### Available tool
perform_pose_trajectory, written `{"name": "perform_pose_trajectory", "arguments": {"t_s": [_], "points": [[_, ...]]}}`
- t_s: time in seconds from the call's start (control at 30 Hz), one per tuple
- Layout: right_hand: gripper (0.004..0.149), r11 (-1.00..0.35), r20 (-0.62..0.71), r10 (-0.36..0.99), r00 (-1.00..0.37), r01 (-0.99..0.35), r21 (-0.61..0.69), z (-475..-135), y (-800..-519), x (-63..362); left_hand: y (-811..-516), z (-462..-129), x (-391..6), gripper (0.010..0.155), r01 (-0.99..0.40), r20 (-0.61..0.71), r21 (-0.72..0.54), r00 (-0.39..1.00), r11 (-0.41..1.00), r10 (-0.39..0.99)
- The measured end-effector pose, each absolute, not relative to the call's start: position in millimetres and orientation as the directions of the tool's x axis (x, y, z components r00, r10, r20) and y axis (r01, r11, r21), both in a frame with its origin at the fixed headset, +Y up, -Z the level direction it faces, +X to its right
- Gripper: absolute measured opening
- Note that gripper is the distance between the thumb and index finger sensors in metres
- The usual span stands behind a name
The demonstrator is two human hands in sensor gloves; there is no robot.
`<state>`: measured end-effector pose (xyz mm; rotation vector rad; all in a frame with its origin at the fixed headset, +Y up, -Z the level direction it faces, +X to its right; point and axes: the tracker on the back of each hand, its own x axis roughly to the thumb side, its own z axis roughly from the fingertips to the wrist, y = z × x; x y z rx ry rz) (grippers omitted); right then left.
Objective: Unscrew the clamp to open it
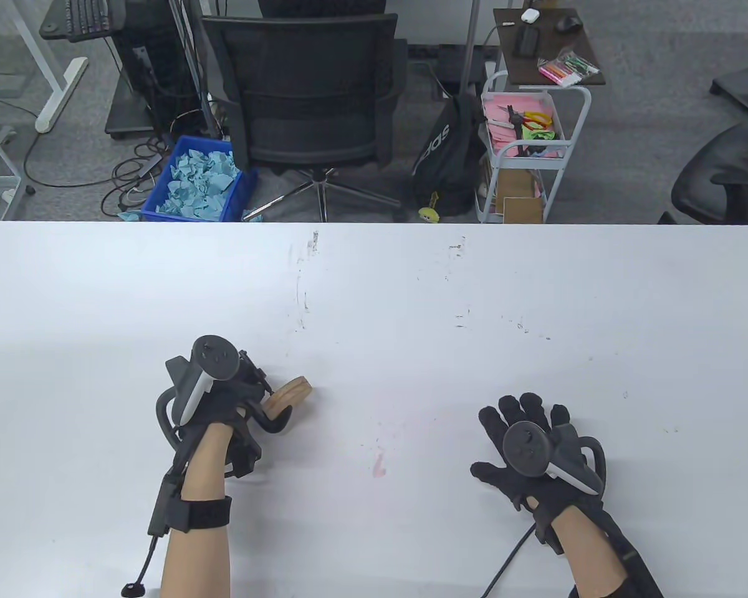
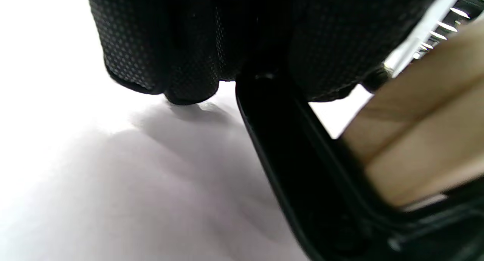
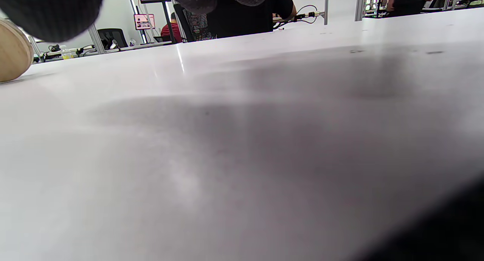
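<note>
The clamp has a black metal frame [image 1: 273, 421] and a wooden handle [image 1: 291, 393] that sticks out to the right on the white table [image 1: 374, 293]. My left hand [image 1: 237, 405] grips the clamp's frame from above; most of the clamp is hidden under the hand and its tracker. In the left wrist view the black frame [image 2: 287, 151], the wooden handle [image 2: 419, 136] and a bit of the threaded screw [image 2: 438, 30] show under my gloved fingers [image 2: 159, 45]. My right hand [image 1: 527, 436] rests flat on the table with fingers spread, apart from the clamp. The handle's end shows in the right wrist view [image 3: 13, 51].
The table's far edge runs across the table view, with an office chair [image 1: 311, 93], a blue bin [image 1: 199, 180] and a white cart [image 1: 523, 149] on the floor beyond it. A faint red mark [image 1: 380, 464] lies on the table between my hands.
</note>
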<state>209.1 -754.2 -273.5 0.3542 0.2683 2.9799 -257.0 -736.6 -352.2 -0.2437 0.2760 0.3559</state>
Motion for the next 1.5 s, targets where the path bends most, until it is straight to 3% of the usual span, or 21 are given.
{"name": "perform_pose_trajectory", "arguments": {"t_s": [0.1,0.37,0.43,0.57,0.63,0.73,0.87,0.97,1.0,1.07,1.2,1.3,1.43,1.5], "points": [[0.086,-0.976,0.222,0.152,-0.963,-0.11,0.19,-274,-754,209,-730,-349,-245,0.052,-0.335,-0.253,-0.137,0.922,0.932,0.294],[0.086,-0.973,0.216,0.17,-0.961,-0.13,0.19,-274,-753,211,-694,-332,-197,0.045,-0.07,-0.078,0.217,0.993,0.974,0.089],[0.086,-0.973,0.215,0.174,-0.961,-0.135,0.185,-274,-752,212,-687,-329,-191,0.047,-0.167,-0.03,0.225,0.984,0.96,0.178],[0.086,-0.974,0.217,0.174,-0.961,-0.135,0.184,-274,-752,212,-679,-323,-177,0.044,-0.41,0.071,0.112,0.912,0.905,0.404],[0.085,-0.974,0.217,0.17,-0.961,-0.131,0.184,-274,-752,212,-681,-321,-164,0.043,-0.606,0.13,-0.031,0.786,0.795,0.604],[0.085,-0.975,0.219,0.175,-0.96,-0.139,0.173,-274,-750,212,-690,-321,-143,0.041,-0.771,0.177,-0.22,0.571,0.598,0.801],[0.085,-0.973,0.217,0.19,-0.957,-0.154,0.172,-274,-751,214,-708,-322,-114,0.038,-0.851,0.162,-0.421,0.271,0.315,0.949],[0.085,-0.971,0.212,0.202,-0.956,-0.167,0.174,-275,-751,215,-725,-325,-101,0.038,-0.857,0.141,-0.463,0.18,0.226,0.973],[0.085,-0.97,0.212,0.207,-0.955,-0.172,0.169,-275,-751,215,-731,-326,-99,0.028,-0.861,0.132,-0.465,0.165,0.208,0.977],[0.085,-0.97,0.216,0.22,-0.951,-0.19,0.152,-275,-749,216,-742,-329,-94,0.031,-0.855,0.071,-0.503,0.106,0.128,0.992],[0.081,-0.962,0.251,0.273,-0.929,-0.257,0.094,-273,-741,213,-749,-328,-93,0.031,-0.862,0.089,-0.466,0.179,0.2,0.98],[0.075,-0.926,0.31,0.367,-0.877,-0.377,0.028,-272,-719,206,-749,-327,-91,0.037,-0.85,0.136,-0.438,0.258,0.292,0.956],[0.066,-0.835,0.375,0.511,-0.773,-0.55,0.005,-286,-680,193,-752,-326,-86,0.039,-0.85,0.127,-0.45,0.242,0.273,0.962],[0.061,-0.823,0.404,0.528,-0.747,-0.568,0.025,-298,-662,181,-753,-325,-84,0.044,-0.844,0.133,-0.459,0.245,0.279,0.96]]}}
